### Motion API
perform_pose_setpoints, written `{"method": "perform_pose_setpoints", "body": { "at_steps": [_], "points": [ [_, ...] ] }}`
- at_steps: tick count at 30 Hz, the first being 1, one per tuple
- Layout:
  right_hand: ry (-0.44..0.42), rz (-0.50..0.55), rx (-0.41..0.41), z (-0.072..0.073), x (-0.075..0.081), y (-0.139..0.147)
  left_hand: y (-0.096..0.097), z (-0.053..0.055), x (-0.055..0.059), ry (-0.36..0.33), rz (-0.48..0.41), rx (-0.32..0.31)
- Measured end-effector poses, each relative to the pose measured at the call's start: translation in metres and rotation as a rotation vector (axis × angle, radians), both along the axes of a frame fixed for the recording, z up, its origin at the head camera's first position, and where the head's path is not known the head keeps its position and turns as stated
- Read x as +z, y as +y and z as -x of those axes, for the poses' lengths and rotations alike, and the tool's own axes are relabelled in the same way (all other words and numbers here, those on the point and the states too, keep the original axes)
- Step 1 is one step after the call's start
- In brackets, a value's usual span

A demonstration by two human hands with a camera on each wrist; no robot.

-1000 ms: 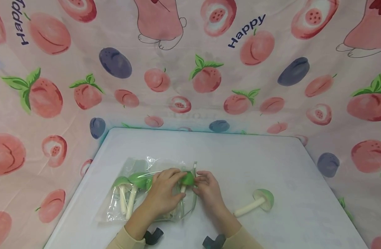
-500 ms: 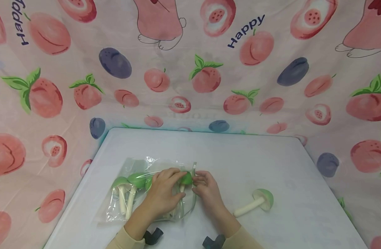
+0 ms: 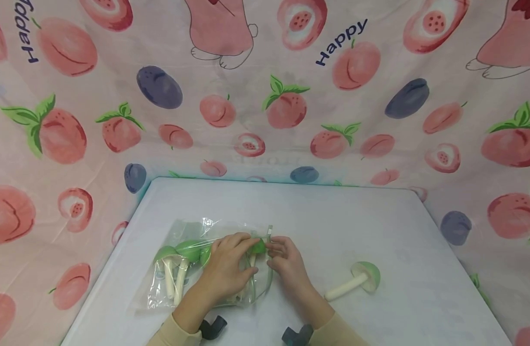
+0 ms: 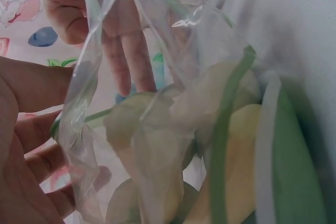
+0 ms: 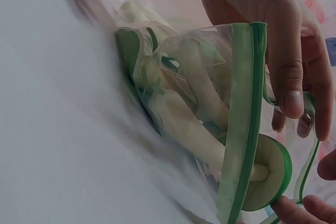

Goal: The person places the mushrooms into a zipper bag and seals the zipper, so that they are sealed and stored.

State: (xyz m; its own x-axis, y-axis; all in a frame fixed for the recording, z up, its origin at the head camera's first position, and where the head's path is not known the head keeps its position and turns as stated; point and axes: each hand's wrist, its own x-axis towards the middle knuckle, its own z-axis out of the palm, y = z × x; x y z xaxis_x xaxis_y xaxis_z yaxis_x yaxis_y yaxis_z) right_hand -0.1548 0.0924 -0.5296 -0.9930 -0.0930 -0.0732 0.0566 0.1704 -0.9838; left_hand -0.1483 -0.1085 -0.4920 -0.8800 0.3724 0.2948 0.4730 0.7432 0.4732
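A clear zip bag [image 3: 187, 230] with green edging lies on the table and contains several toy mushrooms [image 3: 189, 250] with green caps and pale stems. My left hand [image 3: 228, 266] arches over its right half and holds the plastic near the mouth, between thumb and fingers. One mushroom cap [image 5: 281, 169] shows at the mouth, beyond the green zip strip [image 5: 244, 124]. Fingertips [image 5: 291, 212] of my right hand [image 3: 288, 262] touch that cap's rim; in the left wrist view its fingers [image 4: 137, 59] look straight. The left palm hides the middle mushrooms.
Another green-capped mushroom [image 3: 353, 281] lies on the white table [image 3: 334, 216], right of my right hand. Dark wrist devices [image 3: 214, 327] sit under both wrists. A peach-printed cloth [image 3: 256, 86] hangs around the table's back and sides.
The mushroom cap at the bag's mouth has shifted slightly left, the right fingertips following it. The left hand and the mushroom lying outside have hardly moved.
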Motion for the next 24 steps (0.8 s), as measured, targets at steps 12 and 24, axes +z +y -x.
{"method": "perform_pose_setpoints", "body": {
  "at_steps": [12,24],
  "points": [
    [-0.032,0.023,-0.038,0.0021,0.0032,-0.0006,-0.0003,0.0017,-0.0047,0.019,0.001,0.007],
    [-0.086,0.094,-0.062,0.0024,0.0013,-0.0041,-0.0014,0.0018,-0.0036,0.02,-0.004,0.01]
  ]
}}
